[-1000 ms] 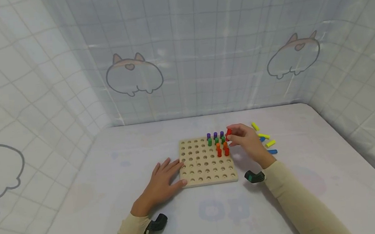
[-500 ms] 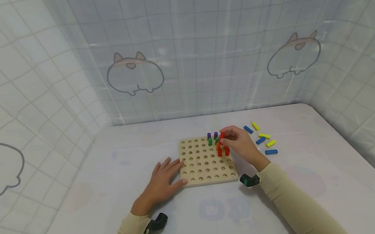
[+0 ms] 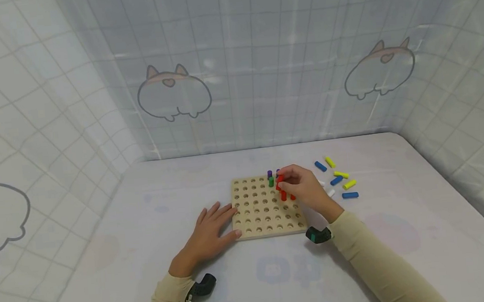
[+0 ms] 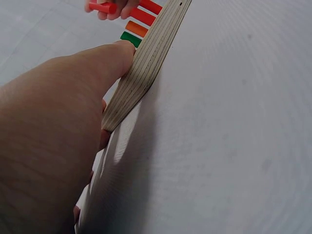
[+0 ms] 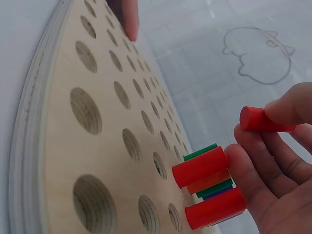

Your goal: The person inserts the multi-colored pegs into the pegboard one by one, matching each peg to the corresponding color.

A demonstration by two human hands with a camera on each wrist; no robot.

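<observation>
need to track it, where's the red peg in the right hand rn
In the head view the red peg is pinched by the right hand above the pegboard, over its far-right standing pegs.

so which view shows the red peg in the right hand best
The right wrist view: the red peg is large and sharp, pinched in the right hand above the wooden board. The head view shows it as a small red spot at the fingers. The left wrist view catches it at the top edge, past the left hand.

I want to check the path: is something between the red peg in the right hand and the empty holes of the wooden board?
Nothing visible blocks it. The right hand pinches the red peg above the pegboard, beside the standing red pegs; open holes lie just next to them.
</observation>
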